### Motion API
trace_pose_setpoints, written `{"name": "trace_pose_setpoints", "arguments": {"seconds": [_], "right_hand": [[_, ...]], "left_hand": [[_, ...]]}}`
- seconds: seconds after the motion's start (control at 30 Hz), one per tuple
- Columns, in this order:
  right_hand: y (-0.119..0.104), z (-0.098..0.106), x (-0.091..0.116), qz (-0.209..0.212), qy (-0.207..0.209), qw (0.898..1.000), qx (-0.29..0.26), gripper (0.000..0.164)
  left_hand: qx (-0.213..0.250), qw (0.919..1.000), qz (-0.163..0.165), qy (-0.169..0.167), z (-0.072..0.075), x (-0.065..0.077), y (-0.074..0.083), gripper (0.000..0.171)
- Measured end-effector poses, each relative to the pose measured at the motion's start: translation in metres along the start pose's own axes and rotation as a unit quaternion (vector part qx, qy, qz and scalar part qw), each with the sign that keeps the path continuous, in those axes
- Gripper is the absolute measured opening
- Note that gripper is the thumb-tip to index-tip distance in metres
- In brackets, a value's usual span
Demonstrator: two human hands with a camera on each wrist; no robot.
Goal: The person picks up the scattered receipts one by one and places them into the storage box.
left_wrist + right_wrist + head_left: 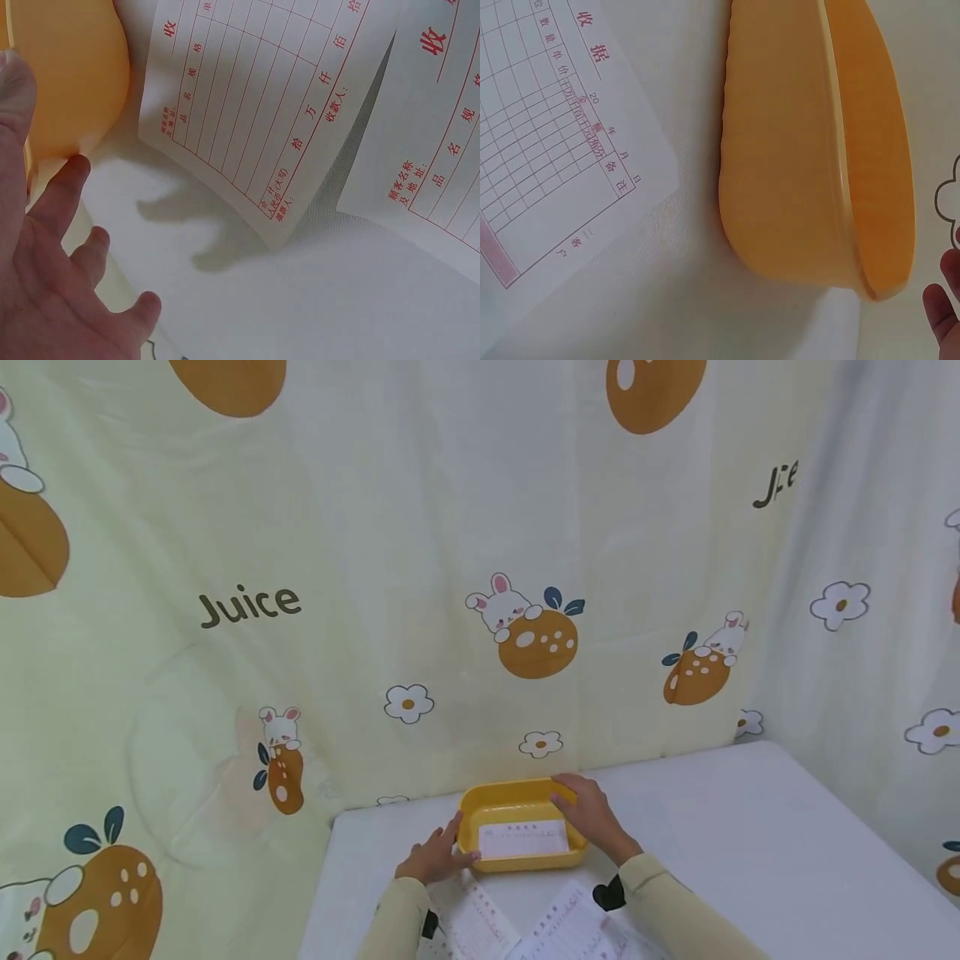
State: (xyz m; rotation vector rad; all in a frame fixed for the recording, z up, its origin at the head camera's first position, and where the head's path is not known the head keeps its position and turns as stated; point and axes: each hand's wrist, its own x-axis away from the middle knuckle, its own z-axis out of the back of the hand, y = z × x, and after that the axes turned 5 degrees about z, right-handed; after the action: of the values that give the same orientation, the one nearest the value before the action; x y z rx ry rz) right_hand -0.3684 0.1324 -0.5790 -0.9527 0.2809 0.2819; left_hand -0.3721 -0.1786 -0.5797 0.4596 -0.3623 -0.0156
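A yellow plastic tray point(517, 864) sits near the back of the white table, with a printed receipt slip point(522, 839) inside it. My left hand point(437, 857) is at the tray's left front corner. Its thumb lies at the rim, the forefinger point(64, 191) touches the outer wall, and the other fingers spread loosely. Over the right rear corner is my right hand point(592, 814), fingers extended. In the right wrist view its fingertips point(937, 307) show beside the tray's end, apart from the wall.
In front of the tray lie several receipt sheets with red print, one at left point(480, 918) and one at right point(566, 927). The white table point(750, 852) extends to the right. A patterned curtain point(450, 635) hangs right behind its back edge.
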Motion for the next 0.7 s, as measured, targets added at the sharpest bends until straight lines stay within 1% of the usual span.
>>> {"name": "trace_pose_setpoints", "arguments": {"seconds": [0.1, 0.23, 0.4, 0.53, 0.63, 0.7], "right_hand": [[-0.001, 0.001, 0.002, -0.006, 0.001, 1.000, -0.003, 0.040], [-0.005, 0.003, 0.006, -0.003, 0.003, 1.000, 0.000, 0.040], [-0.009, 0.010, 0.015, -0.014, 0.000, 1.000, 0.002, 0.042], [-0.011, 0.018, 0.030, -0.025, 0.010, 1.000, -0.002, 0.045], [-0.009, 0.023, 0.044, -0.033, 0.023, 0.999, 0.001, 0.045], [-0.007, 0.026, 0.054, -0.031, 0.033, 0.999, 0.004, 0.045]], "left_hand": [[-0.003, 1.0000, -0.006, -0.002, 0.001, 0.002, 0.000, 0.089], [-0.005, 0.9999, -0.010, -0.005, 0.005, 0.008, 0.003, 0.089], [-0.002, 0.9995, -0.029, -0.006, 0.007, 0.013, 0.005, 0.089], [-0.006, 0.9994, -0.035, -0.008, 0.007, 0.013, 0.006, 0.088], [-0.012, 0.9992, -0.036, -0.009, 0.007, 0.013, 0.007, 0.087], [-0.014, 0.9992, -0.037, -0.011, 0.008, 0.015, 0.007, 0.088]]}}
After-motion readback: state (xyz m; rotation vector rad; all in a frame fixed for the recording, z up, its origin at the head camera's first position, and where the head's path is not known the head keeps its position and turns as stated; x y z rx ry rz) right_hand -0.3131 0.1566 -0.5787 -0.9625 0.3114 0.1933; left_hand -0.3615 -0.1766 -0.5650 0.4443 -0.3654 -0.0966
